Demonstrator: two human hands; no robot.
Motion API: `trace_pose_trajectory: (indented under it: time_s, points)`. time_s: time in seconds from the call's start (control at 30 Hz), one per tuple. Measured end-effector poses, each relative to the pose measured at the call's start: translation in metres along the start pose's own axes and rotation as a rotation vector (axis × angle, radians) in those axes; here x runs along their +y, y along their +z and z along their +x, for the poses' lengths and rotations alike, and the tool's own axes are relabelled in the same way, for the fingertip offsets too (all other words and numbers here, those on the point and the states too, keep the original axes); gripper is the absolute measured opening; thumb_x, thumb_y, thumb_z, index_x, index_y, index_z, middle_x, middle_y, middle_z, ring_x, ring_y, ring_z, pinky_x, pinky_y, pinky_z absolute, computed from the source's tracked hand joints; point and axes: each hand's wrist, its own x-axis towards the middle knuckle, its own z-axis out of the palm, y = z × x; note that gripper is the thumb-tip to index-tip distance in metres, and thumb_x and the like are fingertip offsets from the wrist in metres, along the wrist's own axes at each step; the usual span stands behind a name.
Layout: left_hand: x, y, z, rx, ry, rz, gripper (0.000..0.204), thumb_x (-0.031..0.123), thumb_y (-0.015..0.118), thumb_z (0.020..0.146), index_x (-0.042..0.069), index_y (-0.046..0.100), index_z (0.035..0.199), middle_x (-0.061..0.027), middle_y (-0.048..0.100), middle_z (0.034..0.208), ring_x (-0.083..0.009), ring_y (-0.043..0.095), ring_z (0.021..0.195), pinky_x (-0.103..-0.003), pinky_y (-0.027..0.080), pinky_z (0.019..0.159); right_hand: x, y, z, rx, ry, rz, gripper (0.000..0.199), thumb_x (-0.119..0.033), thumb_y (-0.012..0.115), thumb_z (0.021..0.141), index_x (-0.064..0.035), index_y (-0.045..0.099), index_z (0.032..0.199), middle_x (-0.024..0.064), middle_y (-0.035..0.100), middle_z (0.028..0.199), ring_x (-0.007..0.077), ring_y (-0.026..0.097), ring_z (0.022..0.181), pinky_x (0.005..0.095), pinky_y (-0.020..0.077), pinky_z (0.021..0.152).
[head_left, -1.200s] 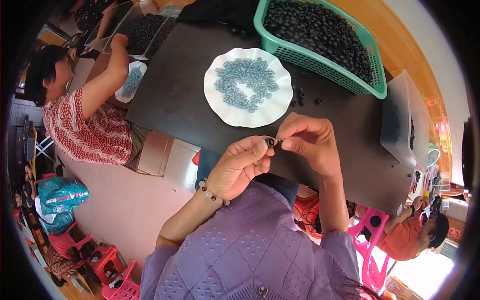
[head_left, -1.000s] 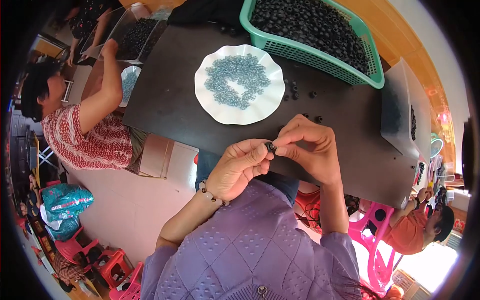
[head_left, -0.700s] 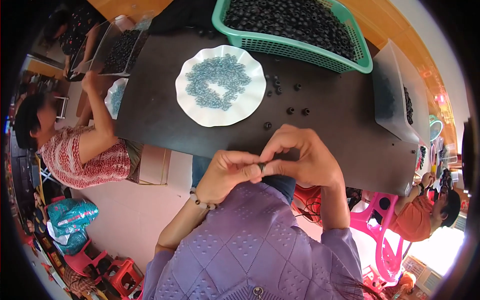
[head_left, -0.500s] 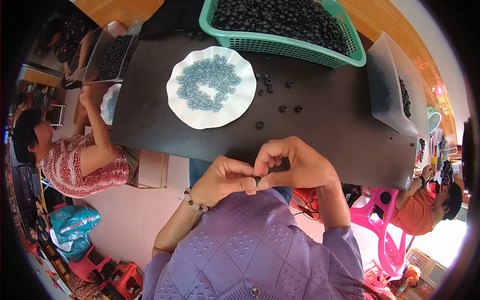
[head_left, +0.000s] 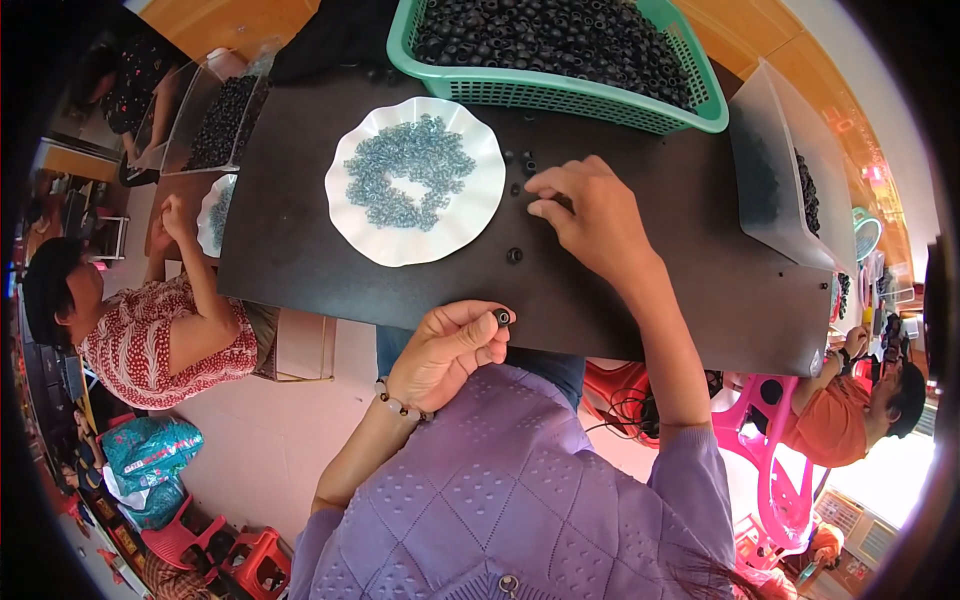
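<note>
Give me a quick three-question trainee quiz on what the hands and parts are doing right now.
1. True or false: the left hand pinches a small black part.
2. Where does the right hand reach?
A. into the green basket
B. to loose black parts on the dark table
C. into the white plate
3. What fills the white plate?

Key: 1 true. 2 B. 3 small bluish-grey pieces.

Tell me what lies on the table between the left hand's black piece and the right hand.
In the head view, one loose black ring lies on the dark table between the black piece in the left hand and the right hand.
</note>
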Motion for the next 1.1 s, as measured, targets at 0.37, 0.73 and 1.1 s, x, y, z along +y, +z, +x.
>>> trace_pose_trajectory:
  time_s: [0.37,0.73,1.1]
  points:
    - [0.004,-0.001,-0.001,0.05,0.003,-0.006,0.022,0.015,0.06,0.093,-0.002,0.063,0.108,-0.0058,0.065,0.083,-0.0129,0.06,0.075,-0.028,0.049,0.07,0.005,0.025,0.015,0.07,-0.109,-0.234,0.013,-0.009,0.072,0.075,-0.0117,0.07,0.088,0.0046,0.065,0.076,0.0218,0.059,0.073,0.033,0.0486,0.065]
    - [0.006,0.011,0.004,0.011,0.036,-0.008,0.022,0.017,0.06,0.093,0.0,0.063,0.107,-0.0043,0.064,0.083,-0.012,0.061,0.077,-0.028,0.052,0.075,-0.031,-0.014,-0.051,0.092,0.402,1.105,0.016,-0.013,0.072,0.084,-0.0008,0.065,0.093,0.0022,0.065,0.081,0.0078,0.059,0.073,0.0195,0.0442,0.069]
    - [-0.001,0.023,0.003,-0.04,0.02,0.023,0.023,0.017,0.064,0.091,0.002,0.065,0.108,-0.0042,0.066,0.088,-0.0103,0.061,0.077,-0.024,0.05,0.072,-0.054,-0.003,-0.097,0.087,0.41,1.177,0.015,-0.011,0.072,0.083,0.0001,0.063,0.088,0.0034,0.061,0.083,0.0099,0.054,0.076,0.0228,0.043,0.073]
